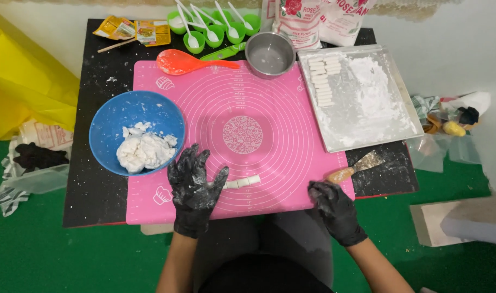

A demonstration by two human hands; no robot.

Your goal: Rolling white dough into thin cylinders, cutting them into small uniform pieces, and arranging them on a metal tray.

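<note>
Open left grip [195, 182] rests beside cut dough strip [242, 182], lying left-to-right; right grip [334, 205] curled, empty.

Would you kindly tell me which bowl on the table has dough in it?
The blue bowl, left of the left hand; the steel bowl looks empty.

The black, flour-dusted surface [96, 190] carries a pink mat [291, 179] at its middle, a blue bowl [123, 111] at the left edge, a metal tray [405, 108] at the right edge, and green cups [196, 43] along the far edge.
</note>
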